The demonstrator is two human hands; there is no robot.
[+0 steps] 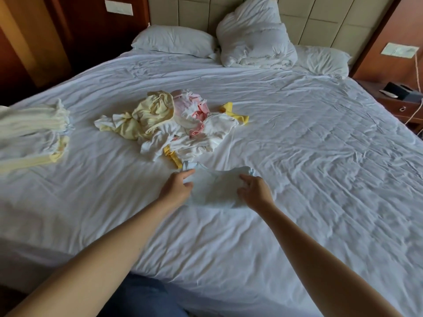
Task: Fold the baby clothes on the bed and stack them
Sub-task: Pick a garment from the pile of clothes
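The top [215, 186] lies flat between left hand [177, 187] and right hand [255, 193], fingers loosely curled at its edges, pinching or not unclear; smooth it first, then fold both sides inward evenly.

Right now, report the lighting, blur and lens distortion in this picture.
Head view: soft even light, no glare or hard shadows. Head view: the wide-angle lens stretches the left forearm and smears the clothes stack at far left. Head view: the white garment barely separates from the sheet.
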